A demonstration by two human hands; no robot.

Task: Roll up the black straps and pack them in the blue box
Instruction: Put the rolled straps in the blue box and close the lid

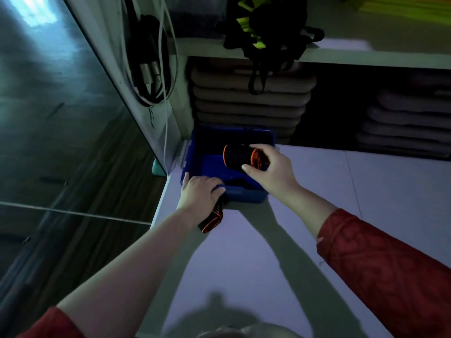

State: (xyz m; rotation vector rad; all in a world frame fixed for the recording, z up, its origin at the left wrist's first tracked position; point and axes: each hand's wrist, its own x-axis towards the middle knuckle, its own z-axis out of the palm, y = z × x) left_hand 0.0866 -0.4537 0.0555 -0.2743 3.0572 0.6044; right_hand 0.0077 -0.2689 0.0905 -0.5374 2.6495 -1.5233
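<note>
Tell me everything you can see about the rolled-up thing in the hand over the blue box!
The rolled strap is black, cloth-like webbing with orange edges, wound into a fat roll. It lies on its side, so the orange spiral of its layers shows at the right end. The right hand grips it, thumb on the near side and fingers over the far end. It hangs over the open blue box; whether it touches the box inside is too dark to tell.

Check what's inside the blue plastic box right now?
Blue plastic box: bare blue floor, something dark at the near wall. The right hand holds a rolled black strap with orange edging over it. Far side too dark to tell.
</note>
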